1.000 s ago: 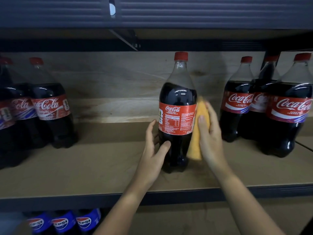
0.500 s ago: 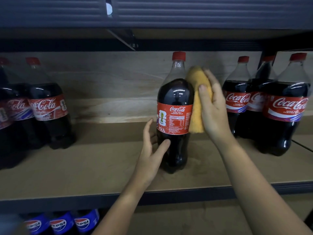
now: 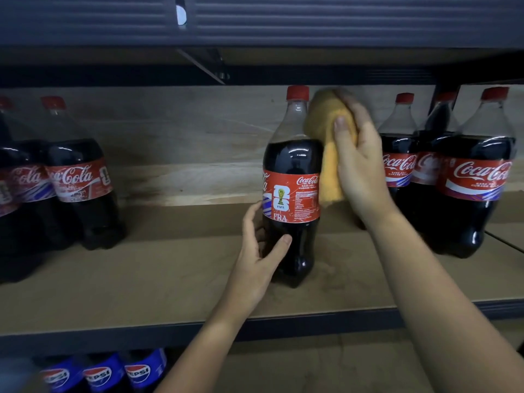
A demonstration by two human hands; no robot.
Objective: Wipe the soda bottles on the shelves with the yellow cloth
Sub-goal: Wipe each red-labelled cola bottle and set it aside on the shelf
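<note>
A large Coca-Cola bottle with a red cap stands upright alone in the middle of the wooden shelf. My left hand grips its lower body from the left, thumb across the front. My right hand holds the yellow cloth and presses it against the bottle's right shoulder and neck, just below the cap. The cloth hangs down to the label's right edge.
Two Coca-Cola bottles stand at the shelf's left, three more at the right, close to my right wrist. Pepsi bottles sit on the shelf below. A dark upper shelf overhangs close above the caps.
My right hand has slid the cloth up the bottle's right side, from the label to the shoulder and neck. The bottle has turned, showing a different part of the label. My left hand kept its hold.
</note>
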